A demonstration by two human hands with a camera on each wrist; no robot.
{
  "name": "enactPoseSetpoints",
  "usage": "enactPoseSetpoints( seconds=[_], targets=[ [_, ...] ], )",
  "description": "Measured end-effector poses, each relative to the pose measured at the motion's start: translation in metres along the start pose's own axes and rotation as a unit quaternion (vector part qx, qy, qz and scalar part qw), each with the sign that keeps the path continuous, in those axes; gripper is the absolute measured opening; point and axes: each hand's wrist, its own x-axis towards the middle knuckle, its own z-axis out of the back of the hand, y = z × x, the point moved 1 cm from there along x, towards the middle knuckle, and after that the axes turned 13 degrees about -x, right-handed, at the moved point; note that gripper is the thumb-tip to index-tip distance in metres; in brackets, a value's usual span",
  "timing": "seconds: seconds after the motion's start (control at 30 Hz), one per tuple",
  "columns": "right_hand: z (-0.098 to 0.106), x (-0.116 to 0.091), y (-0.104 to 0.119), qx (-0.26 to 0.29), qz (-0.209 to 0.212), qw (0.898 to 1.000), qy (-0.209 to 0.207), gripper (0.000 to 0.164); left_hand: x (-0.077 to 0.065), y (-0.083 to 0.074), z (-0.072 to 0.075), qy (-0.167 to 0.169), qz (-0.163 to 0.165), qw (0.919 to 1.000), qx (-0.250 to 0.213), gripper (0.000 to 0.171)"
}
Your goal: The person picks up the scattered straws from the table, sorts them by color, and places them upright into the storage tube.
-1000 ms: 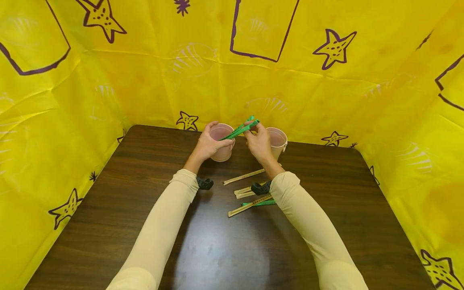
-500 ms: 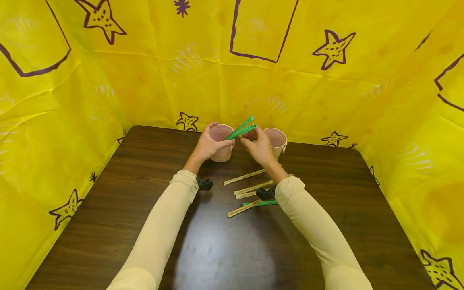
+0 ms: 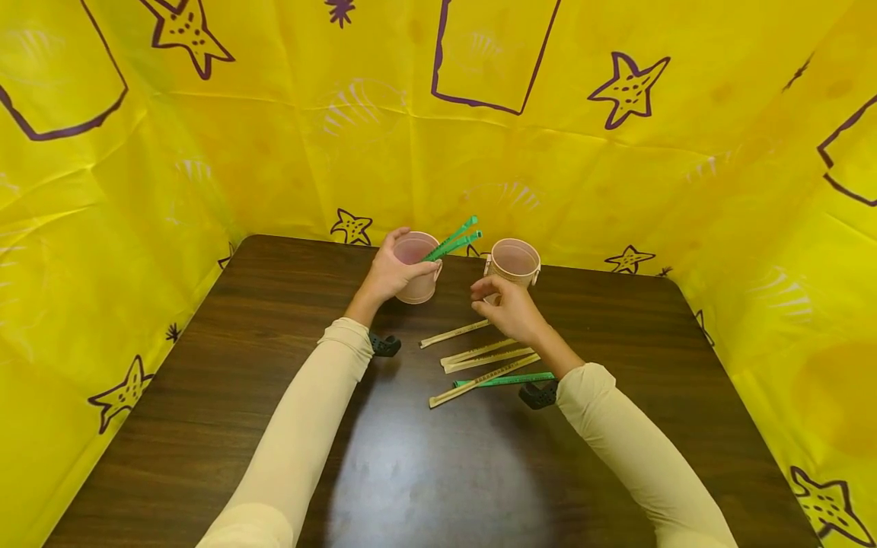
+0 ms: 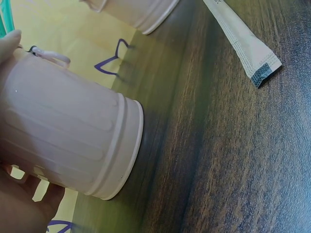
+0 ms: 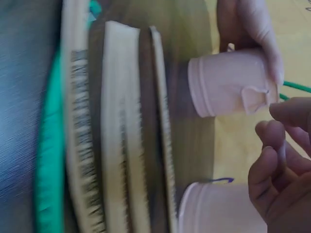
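Observation:
My left hand grips a pale pink bucket, its thumb at the rim and the other fingers round the far side. Two green paper-wrapped straws stand slanted in that bucket, leaning right over its edge. Seen from the left wrist, the ribbed bucket has a small handle lug near its top. My right hand holds nothing; its fingers are loosely bent, just in front of a second pink bucket. Below it lie several beige wrapped straws and a green wrapped straw, partly under a beige one.
The dark wood-grain table runs back to a yellow cloth backdrop with drawn starfish. A black wrist mount shows below the right sleeve, and another wrist mount by the left sleeve.
My right hand has let go of the green straws and drawn back toward me and right, uncovering the second bucket and more of the straws on the table. My left hand stays on its bucket.

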Motion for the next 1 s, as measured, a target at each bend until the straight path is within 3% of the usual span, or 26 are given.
enactPoseSetpoints(
  seconds=[0.37,0.53,0.77,1.0],
  targets=[
    [0.001,-0.040,-0.015,-0.089,0.040,0.991,0.097,0.015,0.002,0.001,0.000,0.006,-0.006,1.0000,-0.003,0.102],
    [0.000,-0.053,-0.021,-0.091,0.050,0.988,0.118,0.005,0.001,0.001,0.000,0.005,-0.003,1.0000,-0.005,0.101],
    [-0.003,-0.068,-0.028,-0.095,0.064,0.982,0.148,0.004,0.001,0.001,0.000,0.008,-0.003,0.9999,-0.006,0.103],
    [-0.008,-0.074,-0.032,-0.118,0.096,0.979,0.139,0.006,-0.001,-0.001,0.001,0.006,-0.003,1.0000,-0.006,0.102]
  ],
)
